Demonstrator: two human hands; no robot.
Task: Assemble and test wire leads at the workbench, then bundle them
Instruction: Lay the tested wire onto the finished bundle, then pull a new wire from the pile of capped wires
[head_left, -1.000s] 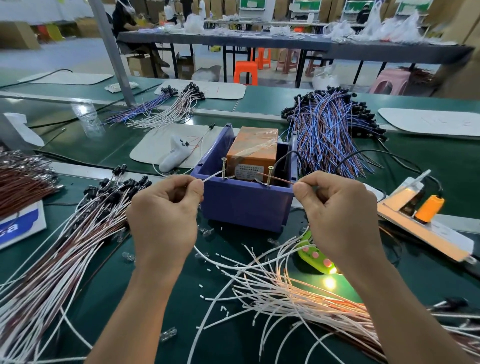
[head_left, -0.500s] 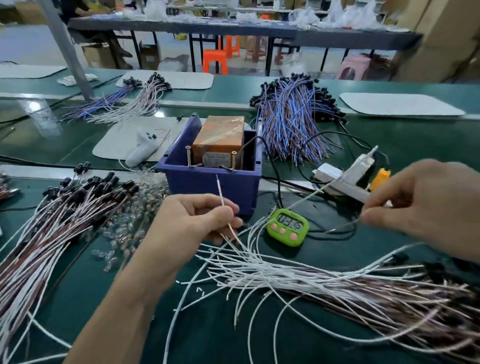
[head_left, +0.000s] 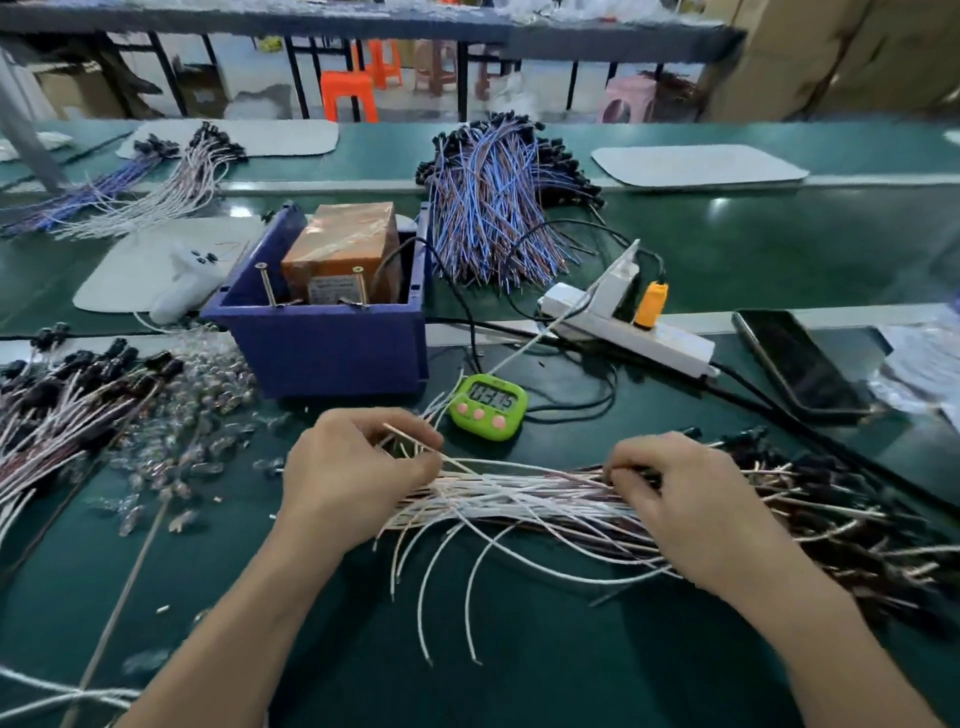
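Here, both hands work at one loose pile of wire leads (head_left: 524, 499) lying flat on the green counter (head_left: 571, 654) directly in front of the person. The left hand (head_left: 353, 478) is curled, its thumb and forefinger pinching a few of the white free ends, one thin end poking up past the knuckles. The right hand (head_left: 691, 514) is curled too, fingertips dug into the same pile farther right, where the white and brown leads run toward their black connector ends; exactly how many leads it grips cannot be told. Several loose white ends arc out of the pile toward the near edge. Just beyond the hands sits a green timer (head_left: 488, 405), its digits blurred. Behind the timer and to the left stands a blue bin (head_left: 322, 348) holding a tape-wrapped orange-brown box (head_left: 343, 244), with two brass pins (head_left: 266, 283) rising at the bin's front rim. To the right of the bin lies a white power strip (head_left: 644, 335) with an orange plug (head_left: 652, 304) in it, and near that a dark phone (head_left: 800, 364) lies flat. At far left lies another heap of leads with black ends (head_left: 67, 405), next to a scatter of small clear bulbs (head_left: 197, 400). A bundle of blue and brown wires (head_left: 493, 208) lies behind the bin.
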